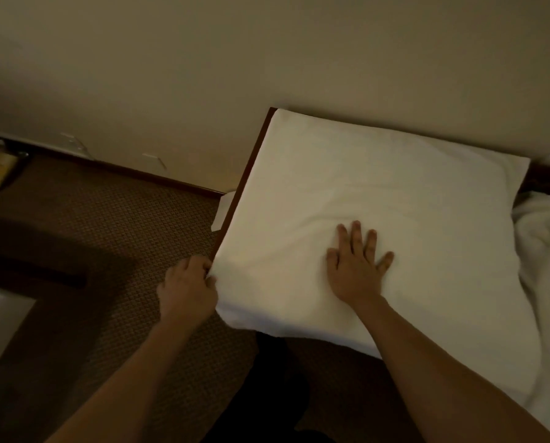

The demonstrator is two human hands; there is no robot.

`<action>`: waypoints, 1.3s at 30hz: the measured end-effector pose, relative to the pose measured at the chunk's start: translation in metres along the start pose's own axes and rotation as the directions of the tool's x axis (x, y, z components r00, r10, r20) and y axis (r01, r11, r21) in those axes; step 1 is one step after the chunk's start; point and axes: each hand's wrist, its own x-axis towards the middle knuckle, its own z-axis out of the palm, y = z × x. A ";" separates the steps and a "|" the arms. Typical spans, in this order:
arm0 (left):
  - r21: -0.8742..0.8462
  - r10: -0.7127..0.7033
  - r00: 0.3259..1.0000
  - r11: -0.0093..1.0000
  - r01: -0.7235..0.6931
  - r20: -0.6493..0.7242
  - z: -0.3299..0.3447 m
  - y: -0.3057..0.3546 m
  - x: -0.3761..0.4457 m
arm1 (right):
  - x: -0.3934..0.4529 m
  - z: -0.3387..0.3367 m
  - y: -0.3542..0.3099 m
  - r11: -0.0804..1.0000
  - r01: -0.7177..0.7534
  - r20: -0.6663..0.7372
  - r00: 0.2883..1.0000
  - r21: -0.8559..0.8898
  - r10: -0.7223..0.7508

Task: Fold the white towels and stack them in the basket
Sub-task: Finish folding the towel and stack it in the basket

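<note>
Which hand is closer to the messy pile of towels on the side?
The right hand. It lies flat on the spread white towel, partway toward the crumpled towels. The left hand grips that towel's far edge, on the opposite side from the pile.

Bare forearms (no sleeves in sight) — left grip (pixel 187 287), right grip (pixel 355 266), ringless.

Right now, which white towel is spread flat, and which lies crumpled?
The large towel under the right hand lies flat; the towel at the right edge is crumpled.
</note>
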 end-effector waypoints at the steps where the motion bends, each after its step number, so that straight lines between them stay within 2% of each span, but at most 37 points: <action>1: 0.021 0.018 0.993 1.000 -0.016 -0.117 0.005 0.011 -0.011 | -0.006 0.000 -0.001 1.000 0.004 -0.030 1.000 0.002 -0.004; 3: 0.029 0.176 0.960 0.984 -0.174 -0.220 0.014 0.036 -0.025 | -0.028 0.005 -0.009 0.995 0.095 -0.126 0.987 -0.006 -0.095; 4: 0.055 0.303 0.933 0.953 -0.298 -0.192 0.021 0.048 -0.026 | -0.043 0.010 -0.018 0.982 0.187 -0.139 0.972 -0.021 -0.188; 6: 0.122 0.514 0.857 0.853 -0.507 -0.032 0.043 0.070 -0.020 | -0.071 0.032 -0.030 0.934 0.349 -0.083 0.931 -0.077 -0.355; 7: 0.153 0.562 0.822 0.808 -0.569 0.088 0.054 0.078 -0.017 | -0.081 0.040 -0.032 0.921 0.377 -0.047 0.923 -0.097 -0.382; 8: 0.193 0.584 0.796 0.772 -0.606 0.162 0.063 0.081 -0.013 | -0.086 0.043 -0.030 0.921 0.375 -0.022 0.925 -0.108 -0.379; 10: 0.279 0.588 0.785 0.734 -0.620 0.197 0.074 0.071 -0.005 | -0.084 0.041 -0.012 0.934 0.341 -0.002 0.939 -0.108 -0.343; 14: 0.355 0.500 0.850 0.774 -0.525 0.167 0.065 0.033 0.003 | -0.085 0.025 0.035 0.963 0.238 -0.011 0.970 -0.130 -0.241; 17: 0.279 0.332 0.939 0.896 -0.344 0.091 0.057 0.037 -0.004 | -0.092 0.021 0.041 0.975 0.199 0.013 0.980 -0.102 -0.199; 18: 0.206 0.226 0.974 0.952 -0.225 0.022 0.053 0.041 -0.007 | -0.094 0.022 0.035 0.976 0.197 0.030 0.980 -0.092 -0.195; 20: -0.009 -0.004 0.996 1.000 0.003 -0.087 0.041 0.053 -0.011 | -0.103 0.026 0.024 0.974 0.214 0.045 0.976 -0.080 -0.211; 22: -0.264 -0.133 0.991 0.955 0.135 0.024 0.029 0.064 -0.005 | -0.110 0.029 0.016 0.972 0.223 0.052 0.974 -0.070 -0.220; 23: -0.329 -0.126 0.985 0.931 0.158 0.116 0.022 0.067 0.002 | -0.111 0.029 0.015 0.974 0.218 0.059 0.975 -0.055 -0.215; 24: -0.335 -0.083 0.981 0.932 0.138 0.173 0.015 0.068 0.009 | -0.112 0.028 0.014 0.976 0.214 0.062 0.975 -0.045 -0.211; 25: -0.320 -0.052 0.985 0.942 0.103 0.164 0.007 0.067 0.016 | -0.111 0.026 0.015 0.975 0.218 0.062 0.975 -0.044 -0.215; 28: -0.249 -0.048 0.997 0.968 0.031 -0.061 -0.010 0.055 0.027 | -0.108 0.020 0.019 0.962 0.268 0.067 0.962 -0.052 -0.265; 29: -0.175 -0.039 0.992 0.984 0.018 -0.121 -0.008 0.052 0.025 | -0.107 0.020 0.020 0.959 0.278 0.080 0.958 -0.048 -0.274; 31: 0.031 0.044 0.971 0.999 -0.038 -0.235 0.008 0.056 0.010 | -0.105 0.019 0.018 0.960 0.278 0.106 0.956 -0.035 -0.273; 32: 0.093 0.135 0.953 0.989 -0.114 -0.271 0.018 0.064 -0.001 | -0.104 0.018 0.017 0.961 0.277 0.117 0.955 -0.026 -0.272; 33: 0.118 0.243 0.938 0.968 -0.220 -0.249 0.027 0.074 -0.010 | -0.104 0.018 0.017 0.961 0.276 0.125 0.954 -0.015 -0.272; 34: 0.125 0.356 0.920 0.932 -0.339 -0.162 0.037 0.083 -0.016 | -0.104 0.017 0.017 0.961 0.276 0.122 0.954 -0.002 -0.274; 36: 0.208 0.574 0.815 0.790 -0.577 0.084 0.063 0.087 -0.021 | -0.107 0.018 0.023 0.961 0.276 0.090 0.957 -0.003 -0.275; 37: 0.267 0.620 0.766 0.719 -0.642 0.172 0.072 0.082 -0.020 | -0.108 0.020 0.027 0.960 0.280 0.065 0.958 -0.020 -0.278; 38: 0.306 0.633 0.745 0.682 -0.664 0.208 0.077 0.075 -0.017 | -0.110 0.022 0.032 0.958 0.283 0.043 0.959 -0.041 -0.281; 39: 0.328 0.623 0.757 0.685 -0.650 0.200 0.078 0.066 -0.014 | -0.111 0.023 0.036 0.958 0.281 0.025 0.960 -0.055 -0.280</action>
